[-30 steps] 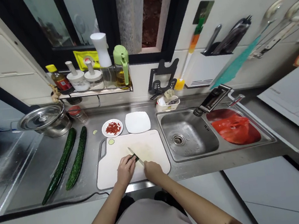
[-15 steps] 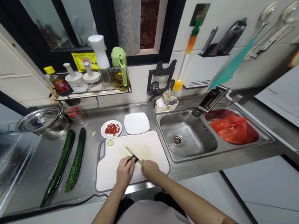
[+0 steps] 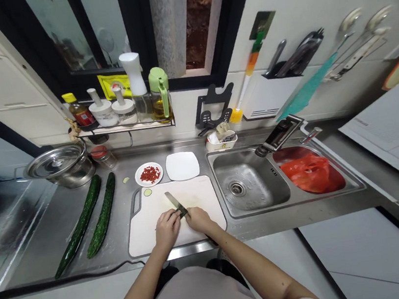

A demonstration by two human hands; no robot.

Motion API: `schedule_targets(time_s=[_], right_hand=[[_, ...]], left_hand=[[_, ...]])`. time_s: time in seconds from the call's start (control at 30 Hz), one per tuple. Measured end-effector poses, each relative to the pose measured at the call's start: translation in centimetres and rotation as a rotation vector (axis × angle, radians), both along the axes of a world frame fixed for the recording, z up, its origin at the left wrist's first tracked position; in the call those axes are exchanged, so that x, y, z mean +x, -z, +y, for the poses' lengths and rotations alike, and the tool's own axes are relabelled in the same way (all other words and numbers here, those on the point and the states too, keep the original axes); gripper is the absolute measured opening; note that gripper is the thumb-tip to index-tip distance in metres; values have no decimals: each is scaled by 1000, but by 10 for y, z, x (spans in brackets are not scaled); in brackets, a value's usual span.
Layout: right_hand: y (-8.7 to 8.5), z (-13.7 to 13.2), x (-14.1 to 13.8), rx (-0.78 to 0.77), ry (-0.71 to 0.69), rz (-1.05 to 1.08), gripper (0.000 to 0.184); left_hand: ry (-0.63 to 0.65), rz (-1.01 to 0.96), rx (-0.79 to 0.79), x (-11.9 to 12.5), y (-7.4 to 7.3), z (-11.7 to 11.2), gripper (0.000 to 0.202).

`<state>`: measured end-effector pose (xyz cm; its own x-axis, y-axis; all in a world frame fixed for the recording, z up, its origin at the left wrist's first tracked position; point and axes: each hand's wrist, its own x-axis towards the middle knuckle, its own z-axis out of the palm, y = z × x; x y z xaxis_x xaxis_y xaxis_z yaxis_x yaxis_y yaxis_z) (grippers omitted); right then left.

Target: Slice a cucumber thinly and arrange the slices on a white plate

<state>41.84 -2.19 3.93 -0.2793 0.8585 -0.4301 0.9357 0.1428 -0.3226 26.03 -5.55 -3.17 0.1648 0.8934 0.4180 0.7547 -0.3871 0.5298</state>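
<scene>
Over the white cutting board [image 3: 191, 193], my right hand [image 3: 199, 220] is closed around the handle of a knife [image 3: 172, 200]. Its blade points away and to the left, with its flat side showing. My left hand [image 3: 167, 229] has its fingers curled on a short dark green cucumber piece [image 3: 183, 212] beside the blade; most of that piece is hidden by the fingers and knife. A pale round cucumber slice [image 3: 147, 192] lies at the board's upper left. Two whole cucumbers [image 3: 79, 230] [image 3: 101, 217] lie on the counter to the left.
Behind the board stand a small plate of chopped red pieces [image 3: 150, 174] and a white square plate [image 3: 182, 165]. A steel sink [image 3: 254, 206] is at the right, with a red plastic bag [image 3: 309, 173] in its second basin. A lidded pot [image 3: 72, 172] stands far left.
The knife blade has turned so more of its flat side shows. My right hand has shifted slightly up and left, while my left hand stays in place.
</scene>
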Motion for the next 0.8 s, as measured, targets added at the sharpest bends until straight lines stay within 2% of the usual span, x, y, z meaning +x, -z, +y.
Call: schedule_targets(time_s=[0.23, 0.4, 0.47, 0.6, 0.8], right_hand=[[-12, -12, 18, 63, 31, -129, 29], [-19, -14, 33, 200, 82, -209, 28], [-20, -13, 38, 226, 101, -203, 32], [-20, -14, 43, 275, 93, -195, 43], [-21, -19, 43, 367, 13, -194, 43]], left_hand=[[-74, -110, -87, 2, -6, -1, 23], [-349, -302, -73, -3, -9, 0, 25], [-412, -327, -46, -6, -14, 4, 25], [-339, -220, -22, -5, -33, 14, 24], [-186, 8, -55, 13, -57, 29, 29]])
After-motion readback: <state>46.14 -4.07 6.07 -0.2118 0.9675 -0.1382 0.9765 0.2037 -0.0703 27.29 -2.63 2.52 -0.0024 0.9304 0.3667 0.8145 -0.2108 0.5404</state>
